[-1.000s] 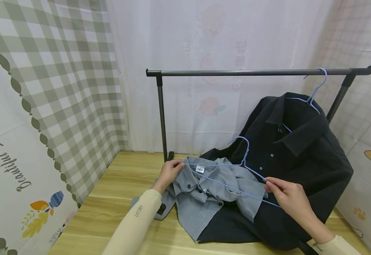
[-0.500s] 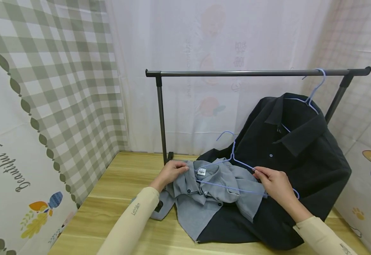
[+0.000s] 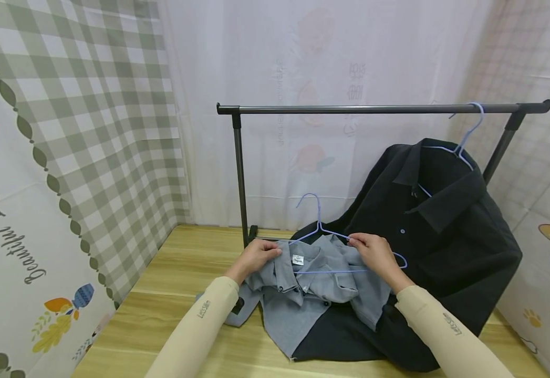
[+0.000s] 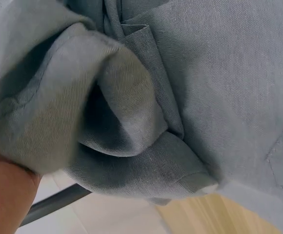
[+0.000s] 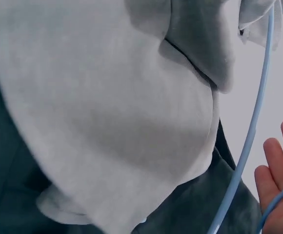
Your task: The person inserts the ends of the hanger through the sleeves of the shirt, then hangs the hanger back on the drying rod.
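A grey button-up shirt point(image 3: 286, 320) lies bunched on the table, its collar and white neck label point(image 3: 298, 260) facing up. My left hand point(image 3: 256, 258) grips the shirt at the left side of the collar; in the left wrist view that hand point(image 4: 7, 195) is partly covered by folded grey cloth. A blue wire hanger point(image 3: 319, 223) stands hook up over the shirt. My right hand point(image 3: 377, 257) pinches its right sloping arm, and the hanger's rounded right end sticks out beyond the wrist. The hanger's left end is hidden inside the collar opening. In the right wrist view, the blue bar point(image 5: 252, 129) passes in front of grey cloth.
A black shirt point(image 3: 445, 252) hangs on a second blue hanger point(image 3: 466, 136) at the right end of a dark metal rack point(image 3: 350, 109). Its lower part spreads over the wooden table point(image 3: 161, 304) under the grey shirt. Printed and checked curtains point(image 3: 114, 105) enclose the table.
My right hand has moved the hanger leftward, and its left end has gone deeper into the grey shirt's collar. The hook has turned more upright. My left hand has shifted slightly right, keeping its grip.
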Demonstrator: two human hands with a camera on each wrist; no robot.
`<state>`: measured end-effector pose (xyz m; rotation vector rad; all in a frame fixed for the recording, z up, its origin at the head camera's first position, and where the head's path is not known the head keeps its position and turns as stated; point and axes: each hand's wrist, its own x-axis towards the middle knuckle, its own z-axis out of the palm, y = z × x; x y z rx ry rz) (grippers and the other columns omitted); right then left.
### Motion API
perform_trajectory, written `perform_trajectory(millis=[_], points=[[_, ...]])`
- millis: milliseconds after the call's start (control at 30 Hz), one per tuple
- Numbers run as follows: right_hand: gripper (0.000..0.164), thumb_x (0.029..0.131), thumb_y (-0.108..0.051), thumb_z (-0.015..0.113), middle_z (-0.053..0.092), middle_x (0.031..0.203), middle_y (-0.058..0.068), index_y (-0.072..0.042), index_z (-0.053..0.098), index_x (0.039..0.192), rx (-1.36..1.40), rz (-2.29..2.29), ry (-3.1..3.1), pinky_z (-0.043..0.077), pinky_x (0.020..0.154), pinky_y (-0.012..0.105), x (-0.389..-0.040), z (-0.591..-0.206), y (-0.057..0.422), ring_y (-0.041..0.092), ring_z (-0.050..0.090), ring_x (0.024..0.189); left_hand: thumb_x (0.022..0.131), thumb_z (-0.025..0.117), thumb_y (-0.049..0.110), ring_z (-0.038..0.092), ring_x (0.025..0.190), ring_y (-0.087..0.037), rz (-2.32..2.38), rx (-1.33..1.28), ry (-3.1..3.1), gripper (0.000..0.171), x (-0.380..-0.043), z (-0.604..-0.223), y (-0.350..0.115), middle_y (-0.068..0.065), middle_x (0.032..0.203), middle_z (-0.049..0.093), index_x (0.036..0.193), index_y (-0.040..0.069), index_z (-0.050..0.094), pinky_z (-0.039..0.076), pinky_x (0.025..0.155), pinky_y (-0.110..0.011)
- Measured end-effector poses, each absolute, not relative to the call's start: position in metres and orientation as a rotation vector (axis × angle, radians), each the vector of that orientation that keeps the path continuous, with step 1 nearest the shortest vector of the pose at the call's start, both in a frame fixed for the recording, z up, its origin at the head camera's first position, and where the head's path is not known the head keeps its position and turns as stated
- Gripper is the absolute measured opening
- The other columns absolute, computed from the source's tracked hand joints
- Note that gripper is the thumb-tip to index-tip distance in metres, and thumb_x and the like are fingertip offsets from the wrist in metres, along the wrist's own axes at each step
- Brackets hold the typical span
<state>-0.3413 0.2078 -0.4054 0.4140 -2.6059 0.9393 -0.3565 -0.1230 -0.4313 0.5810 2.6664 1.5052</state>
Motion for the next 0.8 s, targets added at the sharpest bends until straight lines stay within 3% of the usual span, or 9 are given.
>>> perform_trajectory(millis=[300, 567, 800], points=[[0.021, 0.101, -0.007, 0.056, 0.073, 0.101, 0.012, 0.002, 0.072, 0.111, 0.477, 0.979, -2.709, 0.051, 0.082, 0.048, -0.353, -0.403, 0.180, 0.028, 0.064, 0.093, 0.100, 0.060, 0.017, 0.048, 0.072, -0.013, 1.508, 0.491, 2.678, 0.021, -0.357, -0.426, -0.116, -0.002, 0.086, 0.062, 0.098, 0.002, 0.075, 0.039, 0.063, -0.027], [0.020, 0.100, -0.006, 0.058, 0.074, 0.099, 0.010, 0.000, 0.074, 0.110, 0.503, 0.980, -2.714, 0.051, 0.078, 0.045, -0.356, -0.407, 0.164, 0.028, 0.066, 0.093, 0.100, 0.059, 0.018, 0.052, 0.080, -0.013, 1.505, 0.405, 2.710, 0.021, -0.357, -0.424, -0.109, -0.006, 0.101, 0.068, 0.100, 0.003, 0.075, 0.042, 0.070, -0.028], [0.017, 0.098, -0.006, 0.060, 0.073, 0.094, 0.008, -0.001, 0.075, 0.104, 0.567, 0.964, -2.731, 0.046, 0.069, 0.036, -0.355, -0.406, 0.154, 0.022, 0.059, 0.080, 0.101, 0.058, 0.018, 0.044, 0.069, -0.014, 1.567, 0.382, 2.679, 0.023, -0.359, -0.422, -0.101, 0.000, 0.076, 0.054, 0.086, 0.004, 0.068, 0.035, 0.063, -0.028]])
